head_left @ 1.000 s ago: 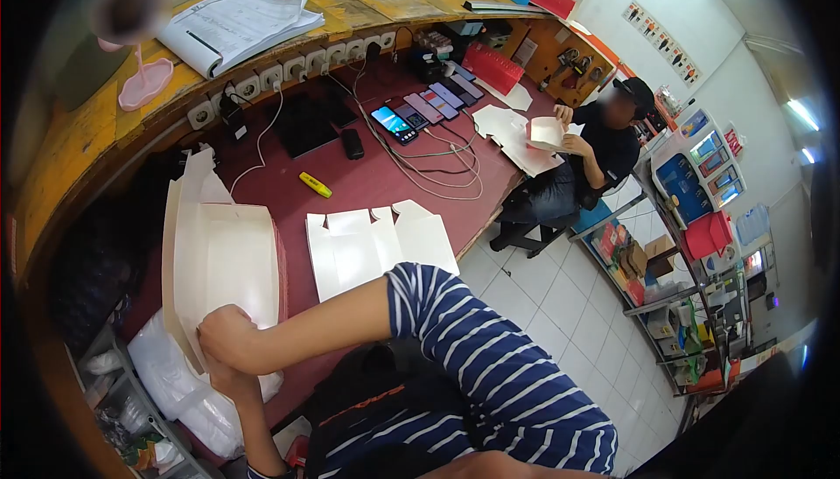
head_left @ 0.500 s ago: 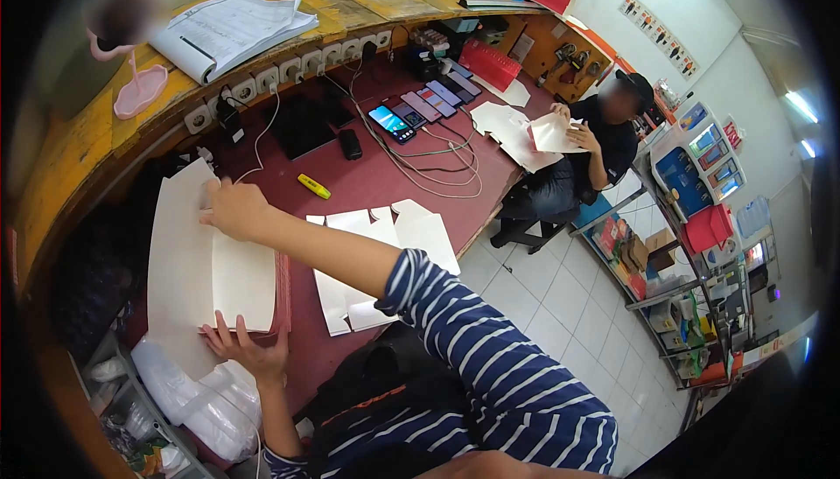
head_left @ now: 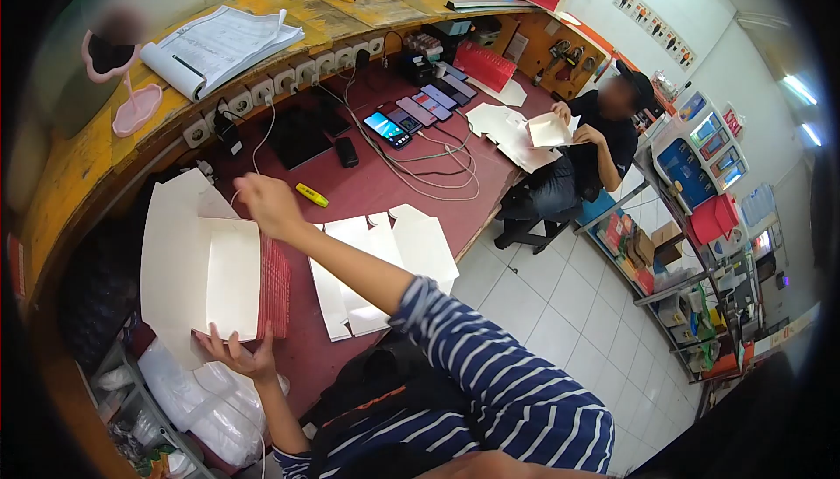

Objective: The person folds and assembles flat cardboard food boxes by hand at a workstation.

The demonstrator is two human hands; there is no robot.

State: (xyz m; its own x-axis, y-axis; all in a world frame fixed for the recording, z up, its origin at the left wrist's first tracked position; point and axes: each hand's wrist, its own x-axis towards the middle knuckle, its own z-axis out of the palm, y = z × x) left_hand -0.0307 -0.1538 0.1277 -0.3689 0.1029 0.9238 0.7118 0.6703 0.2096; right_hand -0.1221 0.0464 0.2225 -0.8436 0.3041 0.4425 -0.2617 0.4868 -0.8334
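Left hand [head_left: 234, 352]: fingers spread, gripping the near edge of the white folded cardboard box blank [head_left: 201, 265]; palm hidden beneath.
Box blank: on the dark red counter [head_left: 376, 186], overhanging its near edge.
Right hand [head_left: 269, 203]: loosely curled at the blank's far corner; contact unclear.
Flat white blanks [head_left: 385, 251]: just beside, right.

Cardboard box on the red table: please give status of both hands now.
Left hand grips near edge of the cardboard box, fingers on it. Right hand open above far edge, holding nothing. Flat box blanks lie beside; yellow marker apart.
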